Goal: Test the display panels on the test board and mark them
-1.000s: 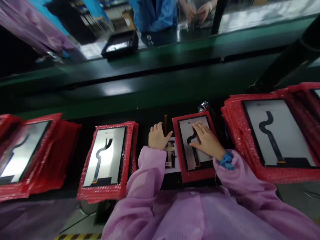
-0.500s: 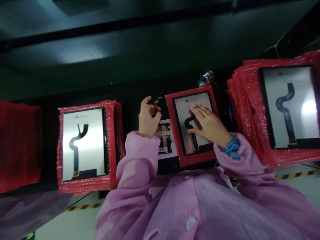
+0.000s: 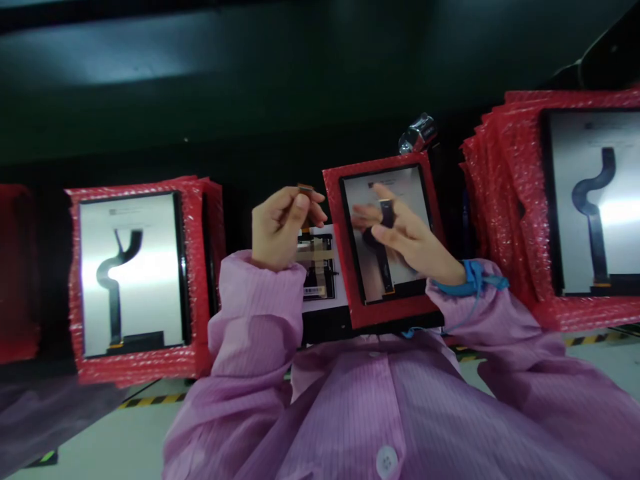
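Observation:
In front of me a display panel (image 3: 367, 280) with a metal back lies on a red bubble-wrap sleeve (image 3: 395, 313). Over it, my right hand (image 3: 407, 240) has the panel's black flex cable (image 3: 386, 212) between thumb and fingers, its end lifted off the metal. Some of those fingers are blurred. My left hand (image 3: 280, 223), just left of the panel, pinches a small brown flex strip (image 3: 305, 189); most of the strip is hidden by the fingers. Below that hand, a white sheet with a dark printed or mounted part (image 3: 320, 267) is partly tucked beside the sleeve.
A stack of red bubble sleeves (image 3: 200, 300) with a display panel (image 3: 145, 287) on top stands at left. Another tall stack (image 3: 505, 220) carries a panel (image 3: 600, 247) at right. A shiny metal cylinder (image 3: 419, 132) sits behind the middle panel. More red wrap (image 3: 17, 273) lies far left.
My right hand has gone from lying flat on the panel to holding up the flex cable's end. My left hand has turned its flex strip inward, toward the panel. The view has shifted slightly.

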Demonstrator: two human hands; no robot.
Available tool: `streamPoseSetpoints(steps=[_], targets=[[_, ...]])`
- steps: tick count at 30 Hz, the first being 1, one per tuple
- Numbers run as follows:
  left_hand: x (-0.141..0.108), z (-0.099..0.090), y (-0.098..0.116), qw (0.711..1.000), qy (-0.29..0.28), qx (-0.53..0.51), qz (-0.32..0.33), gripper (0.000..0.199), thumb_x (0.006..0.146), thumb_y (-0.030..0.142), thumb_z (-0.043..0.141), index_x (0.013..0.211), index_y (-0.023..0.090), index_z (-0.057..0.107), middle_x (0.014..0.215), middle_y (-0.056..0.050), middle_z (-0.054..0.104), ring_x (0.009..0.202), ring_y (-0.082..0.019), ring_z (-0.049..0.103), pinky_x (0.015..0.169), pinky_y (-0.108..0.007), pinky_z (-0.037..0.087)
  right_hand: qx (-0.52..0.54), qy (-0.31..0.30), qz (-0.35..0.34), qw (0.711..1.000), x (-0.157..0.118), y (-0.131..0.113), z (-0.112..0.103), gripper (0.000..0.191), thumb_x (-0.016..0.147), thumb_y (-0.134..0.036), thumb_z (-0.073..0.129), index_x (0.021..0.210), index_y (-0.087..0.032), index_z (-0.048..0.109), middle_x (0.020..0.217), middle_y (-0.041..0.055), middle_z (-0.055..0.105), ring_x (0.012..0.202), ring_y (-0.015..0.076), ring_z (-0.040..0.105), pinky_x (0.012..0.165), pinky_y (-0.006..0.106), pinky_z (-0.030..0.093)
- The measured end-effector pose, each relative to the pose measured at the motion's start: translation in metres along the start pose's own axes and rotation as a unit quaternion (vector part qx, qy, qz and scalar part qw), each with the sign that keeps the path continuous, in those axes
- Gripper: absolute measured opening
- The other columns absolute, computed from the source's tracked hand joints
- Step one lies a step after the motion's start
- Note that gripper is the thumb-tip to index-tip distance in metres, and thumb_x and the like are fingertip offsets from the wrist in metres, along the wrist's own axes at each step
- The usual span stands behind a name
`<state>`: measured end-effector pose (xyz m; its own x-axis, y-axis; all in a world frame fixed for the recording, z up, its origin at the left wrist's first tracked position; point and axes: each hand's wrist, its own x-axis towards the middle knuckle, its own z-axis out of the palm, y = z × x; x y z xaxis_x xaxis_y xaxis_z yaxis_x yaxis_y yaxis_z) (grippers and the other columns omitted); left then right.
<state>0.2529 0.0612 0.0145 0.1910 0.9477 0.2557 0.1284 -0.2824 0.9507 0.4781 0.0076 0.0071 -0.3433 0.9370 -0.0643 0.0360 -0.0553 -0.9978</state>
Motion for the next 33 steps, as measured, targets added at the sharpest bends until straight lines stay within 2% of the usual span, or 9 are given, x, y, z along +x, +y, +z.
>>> streamPoseSetpoints(steps=[1,2,3,4,6,10,15,19,33], targets=[[-0.002,-0.002,0.001,0.999,-0.038,0.022,0.002,0.028,0.099,0.044,0.053,0.093,0.023,0.071,0.068,0.000,0.069,0.057,-0.012,0.064,0.055,-0.027,0.049,0.023,-0.009,0.012,1.000,0.003,-0.003,0.002,0.056,0.098,-0.063,0.040,0.142,-0.029,0.046,0.138,0.0078,0.059,0.119,0.0223,0.062,0.104,0.044,0.049],[-0.003,-0.004,0.002,0.996,-0.075,0.050,0.007,0.027,0.100,0.042,0.052,0.095,0.023,0.071,0.068,0.000,0.070,0.059,-0.013,0.064,0.058,-0.028,0.049,0.037,-0.011,0.016,0.999,0.006,-0.005,0.004,0.053,0.100,-0.063,0.031,0.124,-0.025,0.060,0.126,0.0075,0.065,0.114,0.0216,0.063,0.103,0.042,0.049],[-0.004,-0.006,0.003,0.991,-0.107,0.083,0.015,0.026,0.100,0.039,0.050,0.097,0.024,0.070,0.067,0.000,0.070,0.062,-0.014,0.065,0.062,-0.030,0.049,0.040,-0.011,0.011,0.999,0.009,-0.006,0.006,0.058,0.102,-0.063,0.025,0.103,-0.022,0.065,0.117,0.0074,0.068,0.111,0.0210,0.063,0.101,0.041,0.049],[-0.005,-0.007,0.004,0.985,-0.129,0.115,0.026,0.025,0.101,0.037,0.048,0.097,0.025,0.069,0.065,0.001,0.069,0.064,-0.015,0.066,0.067,-0.031,0.049,0.031,-0.009,-0.004,0.999,0.011,-0.006,0.007,0.061,0.102,-0.062,0.022,0.088,-0.020,0.064,0.110,0.0071,0.068,0.107,0.0202,0.063,0.099,0.039,0.049],[-0.006,-0.008,0.005,0.972,-0.159,0.164,0.053,0.022,0.101,0.032,0.046,0.095,0.025,0.066,0.064,0.003,0.068,0.068,-0.017,0.065,0.078,-0.036,0.048,-0.021,-0.013,-0.053,0.998,0.014,-0.004,0.007,0.055,0.103,-0.058,0.028,0.074,-0.020,0.055,0.103,0.0063,0.067,0.102,0.0188,0.060,0.097,0.038,0.047],[-0.006,-0.007,0.003,0.944,-0.207,0.234,0.106,0.021,0.098,0.027,0.046,0.084,0.024,0.061,0.076,-0.001,0.070,0.082,-0.021,0.062,0.084,-0.042,0.044,-0.157,-0.053,-0.157,0.974,0.016,0.002,0.002,0.037,0.103,-0.042,0.043,0.072,-0.020,0.047,0.103,0.0068,0.065,0.097,0.0174,0.056,0.095,0.039,0.043],[-0.009,-0.001,-0.003,0.912,-0.242,0.298,0.143,0.025,0.098,0.026,0.042,0.081,0.020,0.060,0.082,-0.005,0.066,0.088,-0.024,0.056,0.087,-0.045,0.040,-0.264,-0.067,-0.217,0.937,0.015,0.006,0.002,0.030,0.101,-0.037,0.048,0.075,-0.021,0.046,0.092,0.0046,0.060,0.091,0.0185,0.051,0.088,0.038,0.044],[-0.011,0.001,-0.002,0.903,-0.273,0.308,0.125,0.026,0.096,0.022,0.042,0.075,0.020,0.058,0.075,-0.003,0.062,0.087,-0.023,0.055,0.087,-0.045,0.037,-0.301,-0.080,-0.225,0.923,0.014,0.007,0.005,0.026,0.103,-0.031,0.041,0.081,-0.021,0.049,0.093,0.0048,0.058,0.093,0.0197,0.049,0.091,0.041,0.043],[-0.010,0.001,0.008,0.894,-0.316,0.303,0.099,0.028,0.095,0.021,0.039,0.072,0.019,0.055,0.070,-0.003,0.059,0.081,-0.022,0.055,0.085,-0.045,0.035,-0.295,-0.044,-0.195,0.934,0.017,0.010,0.008,0.022,0.101,-0.028,0.047,0.082,-0.021,0.054,0.109,0.0063,0.063,0.105,0.0215,0.052,0.096,0.044,0.041]])
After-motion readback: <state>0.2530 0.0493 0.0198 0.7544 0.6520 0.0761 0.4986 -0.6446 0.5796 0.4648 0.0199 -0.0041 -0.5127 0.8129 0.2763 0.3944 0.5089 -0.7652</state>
